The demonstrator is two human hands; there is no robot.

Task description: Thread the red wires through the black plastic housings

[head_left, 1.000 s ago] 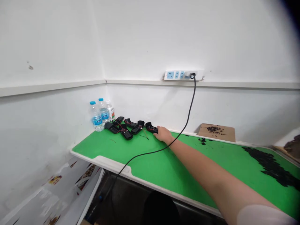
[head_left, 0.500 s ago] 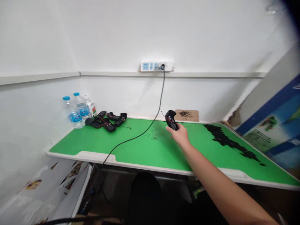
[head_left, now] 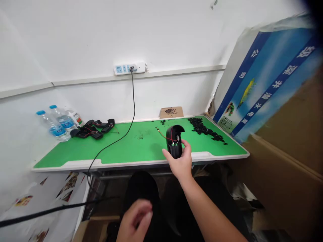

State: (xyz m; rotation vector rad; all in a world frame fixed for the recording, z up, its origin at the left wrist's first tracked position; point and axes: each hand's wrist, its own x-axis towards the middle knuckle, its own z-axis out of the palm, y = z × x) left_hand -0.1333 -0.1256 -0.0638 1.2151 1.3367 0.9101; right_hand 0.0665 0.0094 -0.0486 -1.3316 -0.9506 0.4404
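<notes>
My right hand (head_left: 180,163) grips the lower end of a curved black plastic housing (head_left: 173,148), thumb on the left and fingers on the right. The housing's hollow inside faces me. A small green circuit piece and a red wire show in it, and a thin lead with a small plug sticks out to the upper left. My left hand (head_left: 137,218) is low in front of my lap, slightly blurred, its fingers loosely curled with a gap to the thumb. I see nothing in it. More black housings with red wires (head_left: 88,129) lie at the table's left end.
Several bottles (head_left: 57,127) stand at the left wall. A black cable (head_left: 133,101) runs from the power strip (head_left: 121,69) across the green table (head_left: 131,148). Small black parts (head_left: 202,127) are spread at the right, others on a cardboard piece (head_left: 179,112). Large boxes (head_left: 285,168) stand right.
My right hand has brought the housing closer to me, away from the back of the table. My left hand has come into view at the bottom. The view has turned right.
</notes>
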